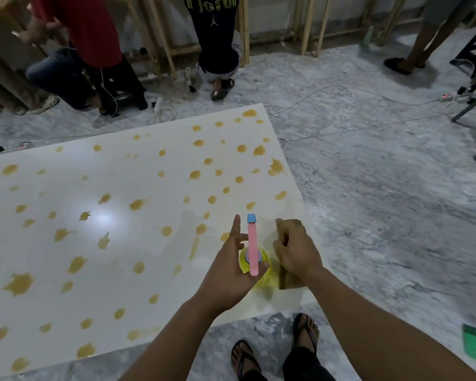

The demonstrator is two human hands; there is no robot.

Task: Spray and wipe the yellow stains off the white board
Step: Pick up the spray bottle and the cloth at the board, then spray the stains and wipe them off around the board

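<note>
The left hand grips the spray bottle over the stained board; just right of it, the right hand is closed on a brown cloth.

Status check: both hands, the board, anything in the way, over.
Left hand shut on spray bottle. Right hand shut on brown sponge. White board covered in yellow stains, unwiped. Nothing in the way.
</note>
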